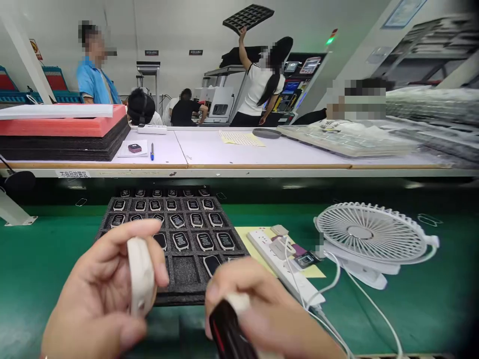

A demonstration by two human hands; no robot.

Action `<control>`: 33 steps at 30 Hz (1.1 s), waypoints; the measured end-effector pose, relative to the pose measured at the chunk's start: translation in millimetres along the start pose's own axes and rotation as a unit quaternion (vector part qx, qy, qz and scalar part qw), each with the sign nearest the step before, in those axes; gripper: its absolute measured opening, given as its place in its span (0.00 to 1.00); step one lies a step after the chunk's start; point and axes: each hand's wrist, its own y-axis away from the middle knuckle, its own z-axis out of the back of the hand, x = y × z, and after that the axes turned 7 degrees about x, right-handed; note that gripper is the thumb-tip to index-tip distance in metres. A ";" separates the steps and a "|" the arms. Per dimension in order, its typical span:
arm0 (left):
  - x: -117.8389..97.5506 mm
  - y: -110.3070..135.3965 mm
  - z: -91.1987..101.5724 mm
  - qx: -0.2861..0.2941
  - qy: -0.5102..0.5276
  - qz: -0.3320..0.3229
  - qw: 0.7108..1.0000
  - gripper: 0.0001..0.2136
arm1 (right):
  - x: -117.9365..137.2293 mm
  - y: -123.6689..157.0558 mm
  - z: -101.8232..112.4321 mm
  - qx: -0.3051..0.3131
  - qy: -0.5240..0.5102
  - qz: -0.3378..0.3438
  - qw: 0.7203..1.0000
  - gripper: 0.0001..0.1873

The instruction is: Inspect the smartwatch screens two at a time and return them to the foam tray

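Close to the camera, my left hand (101, 294) is closed round a cream-white watch case (141, 276), seen edge-on between the fingers and palm. My right hand (258, 294) grips a glossy black-faced watch (230, 331) with a pale body; blur and the fingers hide part of it. Beyond both hands lies a black foam tray (164, 299). Rows of smartwatches (181, 241) with lit text on dark screens fill its compartments, and one front compartment (185, 269) shows bare foam. My hands cover some of the front row.
Right of the tray are a white power strip (286, 269) with cables, a yellow sheet (314, 271) and a white fan (370, 234). A raised shelf (224, 149) crosses behind, bearing stacked foam (60, 142). Several people work beyond, one lifting a tray (249, 19).
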 end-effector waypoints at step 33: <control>66.2 -92.2 43.0 -0.139 -0.067 0.027 0.988 0.28 | -91.0 -99.8 33.5 -0.101 -0.355 -0.128 0.921 0.15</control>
